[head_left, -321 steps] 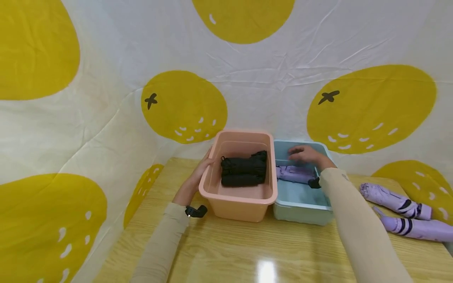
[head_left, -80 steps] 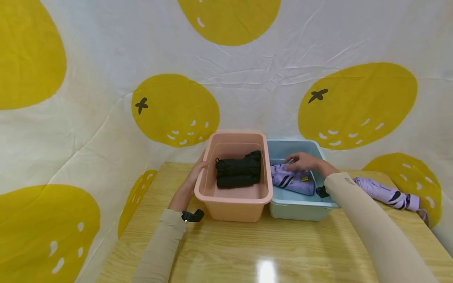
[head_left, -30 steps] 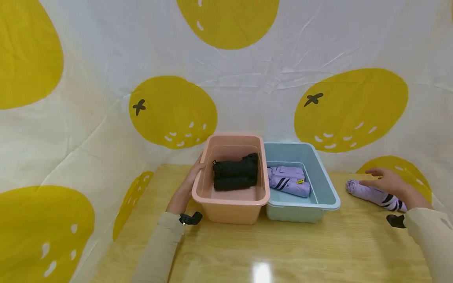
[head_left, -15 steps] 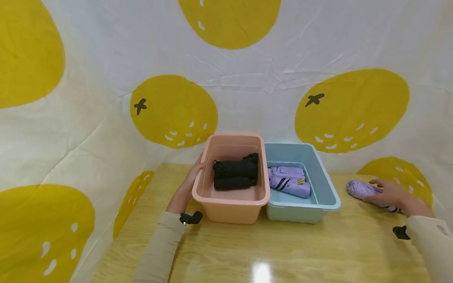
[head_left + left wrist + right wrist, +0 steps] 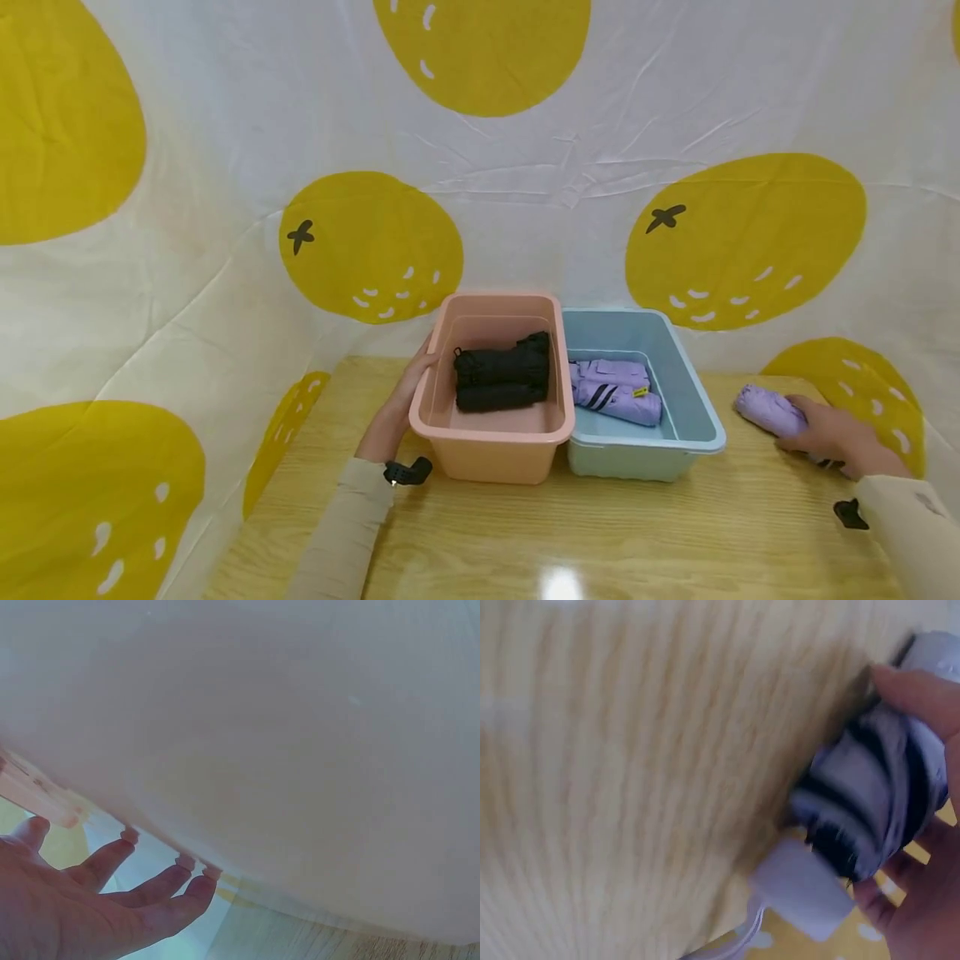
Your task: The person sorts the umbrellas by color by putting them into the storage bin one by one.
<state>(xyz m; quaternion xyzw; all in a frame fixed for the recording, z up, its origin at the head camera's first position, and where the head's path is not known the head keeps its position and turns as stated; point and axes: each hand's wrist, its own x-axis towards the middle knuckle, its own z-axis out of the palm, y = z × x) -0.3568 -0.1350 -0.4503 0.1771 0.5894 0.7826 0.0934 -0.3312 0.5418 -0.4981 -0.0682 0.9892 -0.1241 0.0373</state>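
At the right of the table my right hand (image 5: 836, 433) grips a folded lilac umbrella (image 5: 768, 410). In the right wrist view thumb and fingers go round the umbrella (image 5: 862, 784), whose dark stripes, pale handle end and wrist strap show. My left hand (image 5: 411, 383) rests against the outer left side of the salmon-pink bin (image 5: 495, 458). The left wrist view has the extended fingers of that hand (image 5: 105, 900) touching the bin's wall with their tips. Inside this bin lie black folded umbrellas (image 5: 502, 379).
Right beside the pink bin stands a light blue bin (image 5: 645, 462), holding lilac folded umbrellas (image 5: 618, 400) partly hidden by the pink rim. Both bins stand on a wood-grain table (image 5: 480, 533). Behind rises a white cloth (image 5: 525, 225) printed with yellow fruit.
My right hand has left the blue bin, where another lilac umbrella now lies, moved right, and closed round the lilac umbrella on the table. The left hand keeps its place at the pink bin.
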